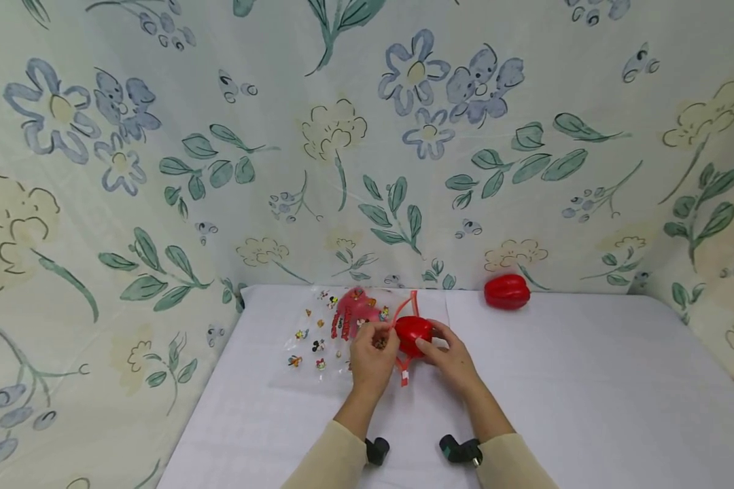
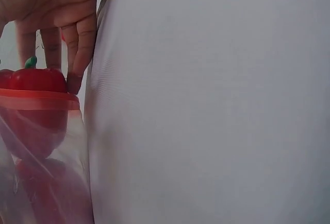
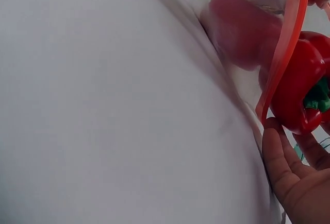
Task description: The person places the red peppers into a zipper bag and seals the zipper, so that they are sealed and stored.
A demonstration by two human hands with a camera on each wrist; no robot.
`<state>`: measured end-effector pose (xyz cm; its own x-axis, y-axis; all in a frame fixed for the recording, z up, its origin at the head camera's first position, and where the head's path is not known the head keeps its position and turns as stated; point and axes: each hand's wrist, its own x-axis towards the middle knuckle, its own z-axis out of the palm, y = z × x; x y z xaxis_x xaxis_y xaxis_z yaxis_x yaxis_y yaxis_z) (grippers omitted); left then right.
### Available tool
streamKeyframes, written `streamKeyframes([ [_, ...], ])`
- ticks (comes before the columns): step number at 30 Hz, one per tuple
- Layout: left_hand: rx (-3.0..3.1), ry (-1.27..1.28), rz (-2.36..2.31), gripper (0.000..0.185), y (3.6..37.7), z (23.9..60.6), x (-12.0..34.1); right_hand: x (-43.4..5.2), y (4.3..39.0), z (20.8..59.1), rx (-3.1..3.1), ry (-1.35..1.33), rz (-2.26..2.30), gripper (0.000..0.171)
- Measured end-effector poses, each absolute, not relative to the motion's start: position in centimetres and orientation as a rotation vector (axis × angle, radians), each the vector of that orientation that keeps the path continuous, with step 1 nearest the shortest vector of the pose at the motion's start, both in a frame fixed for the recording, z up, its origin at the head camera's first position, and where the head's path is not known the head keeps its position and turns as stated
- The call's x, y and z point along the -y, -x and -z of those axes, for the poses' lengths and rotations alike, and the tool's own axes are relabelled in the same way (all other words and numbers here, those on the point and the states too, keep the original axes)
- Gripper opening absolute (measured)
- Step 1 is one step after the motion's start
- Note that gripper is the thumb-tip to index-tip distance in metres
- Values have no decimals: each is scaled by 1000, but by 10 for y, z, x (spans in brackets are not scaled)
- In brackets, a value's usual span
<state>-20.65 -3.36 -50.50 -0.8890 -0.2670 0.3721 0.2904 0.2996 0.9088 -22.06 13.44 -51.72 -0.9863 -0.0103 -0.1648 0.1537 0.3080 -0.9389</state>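
A clear zip bag (image 1: 308,346) with cartoon figures printed on it and an orange-red zip edge lies on the table. My left hand (image 1: 372,353) pinches the bag's edge at its mouth. From the right, my right hand (image 1: 455,360) holds a red toy bell pepper (image 1: 412,333) with a green stem, thumb on the near side. In the left wrist view this bell pepper (image 2: 38,80) is partly inside the bag's mouth, stem outward, with the right hand's fingers (image 2: 75,54) around it. Deeper in the bag, another red bell pepper (image 3: 242,31) shows through the plastic.
One more red bell pepper (image 1: 506,292) lies at the table's back edge, right of the bag. A white cloth covers the table (image 1: 587,387). Behind stands a flower-patterned curtain (image 1: 269,197). Black devices (image 1: 460,449) sit at both cuffs.
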Motion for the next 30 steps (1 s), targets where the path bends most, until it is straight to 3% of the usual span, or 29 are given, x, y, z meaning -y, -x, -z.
streamKeyframes([
  [22, 2124, -12, 1576, 7, 206, 503, 34, -114, 228, 516, -2452, -90, 1748, 75],
  [30, 2055, 43, 1550, 8, 206, 505, 33, -104, 232, 514, -2533, -135, 1684, 63],
])
